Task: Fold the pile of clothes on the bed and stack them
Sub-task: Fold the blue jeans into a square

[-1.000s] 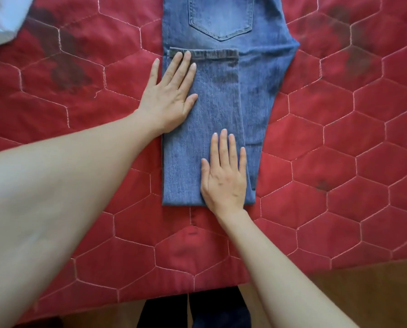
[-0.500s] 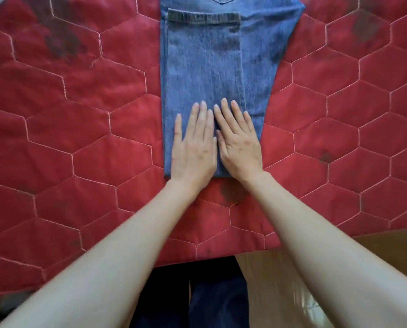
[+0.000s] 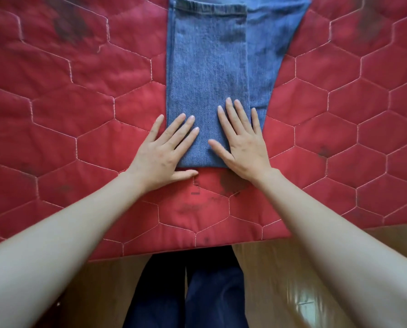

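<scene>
A pair of blue jeans (image 3: 209, 74) lies folded lengthwise on the red quilted bed cover (image 3: 79, 91), its legs doubled back so the hem sits near the top of the view. My left hand (image 3: 167, 152) lies flat with spread fingers on the near left corner of the fold, the thumb on the cover just below the denim edge. My right hand (image 3: 242, 145) presses flat on the near right corner. Neither hand grips the cloth. The upper part of the jeans runs out of view at the top.
The bed's near edge (image 3: 197, 247) runs across the lower middle, with a wooden floor (image 3: 292, 280) below it. My legs in dark trousers (image 3: 190, 292) stand against that edge. Dark stains mark the cover.
My left hand came down from the hem to the near fold, beside my right. Both hands have since spread apart to the two near corners. The view has tilted down.
</scene>
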Demonstrator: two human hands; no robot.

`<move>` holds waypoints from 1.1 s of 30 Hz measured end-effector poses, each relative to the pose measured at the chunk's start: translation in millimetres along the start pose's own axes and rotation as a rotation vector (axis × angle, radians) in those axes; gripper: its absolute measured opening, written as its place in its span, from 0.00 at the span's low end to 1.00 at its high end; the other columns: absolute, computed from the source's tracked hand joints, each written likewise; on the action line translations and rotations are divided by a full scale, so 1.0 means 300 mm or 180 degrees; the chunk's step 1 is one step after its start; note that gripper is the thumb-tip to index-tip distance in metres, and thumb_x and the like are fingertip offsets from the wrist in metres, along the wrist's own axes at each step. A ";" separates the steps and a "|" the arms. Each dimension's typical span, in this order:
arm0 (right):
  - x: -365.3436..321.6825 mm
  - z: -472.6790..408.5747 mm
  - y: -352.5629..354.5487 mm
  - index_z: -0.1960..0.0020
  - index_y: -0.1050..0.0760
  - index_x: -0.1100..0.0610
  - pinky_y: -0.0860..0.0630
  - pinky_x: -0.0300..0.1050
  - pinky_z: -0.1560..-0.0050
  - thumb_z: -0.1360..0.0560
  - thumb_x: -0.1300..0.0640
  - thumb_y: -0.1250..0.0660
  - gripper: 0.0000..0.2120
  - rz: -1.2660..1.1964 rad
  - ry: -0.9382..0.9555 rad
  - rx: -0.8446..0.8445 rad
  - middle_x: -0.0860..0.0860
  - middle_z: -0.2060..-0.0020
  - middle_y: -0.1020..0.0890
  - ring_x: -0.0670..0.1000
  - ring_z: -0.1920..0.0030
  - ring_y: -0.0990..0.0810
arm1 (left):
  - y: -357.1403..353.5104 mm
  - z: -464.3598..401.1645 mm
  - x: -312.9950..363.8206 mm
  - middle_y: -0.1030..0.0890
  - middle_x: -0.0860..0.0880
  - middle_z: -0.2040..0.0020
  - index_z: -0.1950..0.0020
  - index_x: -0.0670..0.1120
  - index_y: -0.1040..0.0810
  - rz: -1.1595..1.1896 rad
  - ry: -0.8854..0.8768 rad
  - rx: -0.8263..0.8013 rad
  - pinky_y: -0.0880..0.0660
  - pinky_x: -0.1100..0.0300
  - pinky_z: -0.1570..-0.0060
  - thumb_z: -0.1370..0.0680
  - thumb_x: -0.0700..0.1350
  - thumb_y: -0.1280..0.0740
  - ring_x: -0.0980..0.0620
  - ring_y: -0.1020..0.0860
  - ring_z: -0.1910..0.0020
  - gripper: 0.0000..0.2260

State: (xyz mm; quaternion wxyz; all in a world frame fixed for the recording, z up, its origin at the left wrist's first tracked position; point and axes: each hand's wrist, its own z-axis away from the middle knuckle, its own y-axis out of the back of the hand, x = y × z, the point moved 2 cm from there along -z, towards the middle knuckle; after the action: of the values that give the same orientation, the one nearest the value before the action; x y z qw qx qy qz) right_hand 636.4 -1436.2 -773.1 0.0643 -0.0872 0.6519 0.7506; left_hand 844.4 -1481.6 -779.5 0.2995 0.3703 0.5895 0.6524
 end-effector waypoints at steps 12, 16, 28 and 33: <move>0.046 0.165 0.042 0.40 0.21 0.63 0.24 0.57 0.39 0.30 0.63 0.30 0.18 0.0247 0.0937 0.0806 0.57 0.39 0.20 0.57 0.38 0.22 | 0.087 -0.018 -0.014 0.20 0.40 0.39 0.41 0.39 0.19 -0.0135 -0.0507 0.0483 0.28 0.37 0.39 0.26 0.41 0.31 0.37 0.23 0.39 0.15; 0.059 0.157 0.082 0.50 0.18 0.62 0.23 0.54 0.41 0.31 0.66 0.26 0.10 -0.0245 0.0639 0.1018 0.54 0.49 0.16 0.54 0.47 0.16 | 0.121 -0.014 -0.024 0.17 0.42 0.47 0.48 0.38 0.17 0.0378 -0.0516 0.0806 0.24 0.44 0.43 0.25 0.34 0.31 0.41 0.18 0.46 0.08; -0.007 0.121 0.554 0.57 0.20 0.61 0.25 0.46 0.63 0.33 0.67 0.31 0.06 -0.1046 -0.0056 0.1059 0.51 0.63 0.19 0.51 0.65 0.23 | 0.529 -0.051 -0.058 0.20 0.46 0.58 0.52 0.38 0.20 0.1811 0.0228 0.0862 0.25 0.51 0.61 0.29 0.35 0.30 0.46 0.23 0.61 0.06; -0.083 0.198 0.781 0.58 0.20 0.60 0.28 0.39 0.63 0.33 0.68 0.29 0.06 -0.1196 0.0008 0.1052 0.48 0.65 0.20 0.46 0.67 0.26 | 0.784 0.009 -0.021 0.20 0.48 0.61 0.54 0.38 0.19 0.1892 0.0123 0.0908 0.27 0.56 0.62 0.29 0.37 0.29 0.51 0.24 0.65 0.05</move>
State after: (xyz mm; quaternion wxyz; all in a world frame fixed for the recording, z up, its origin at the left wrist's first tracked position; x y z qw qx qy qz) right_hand 608.7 -1410.2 -533.0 0.2152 -0.1961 0.7381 0.6086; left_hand 860.9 -1514.7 -547.2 0.0298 0.5519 0.5467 0.6290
